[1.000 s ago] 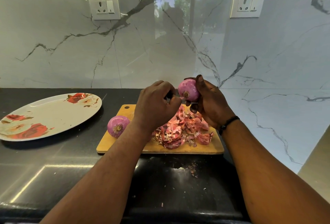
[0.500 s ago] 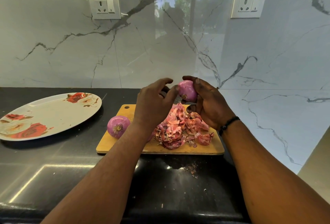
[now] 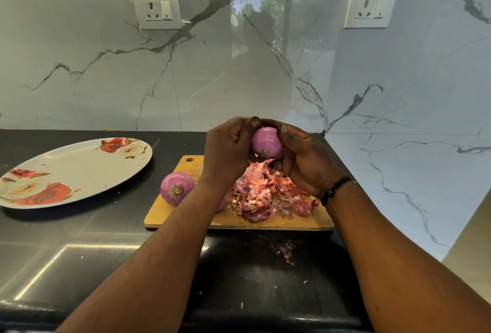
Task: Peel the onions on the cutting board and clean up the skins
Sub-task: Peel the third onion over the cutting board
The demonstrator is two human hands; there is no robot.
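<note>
Onion in the curled grip of left hand and right hand, above cutting board.

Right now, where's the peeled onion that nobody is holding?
In the head view, the loose onion sits on the left end of the cutting board, just left of the left forearm and right of the floral plate.

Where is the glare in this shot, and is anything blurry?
Head view: a window reflection glares on the marble wall, light streaks on the black counter; the onion held by both hands is sharp; wide-angle bending at edges.
</note>
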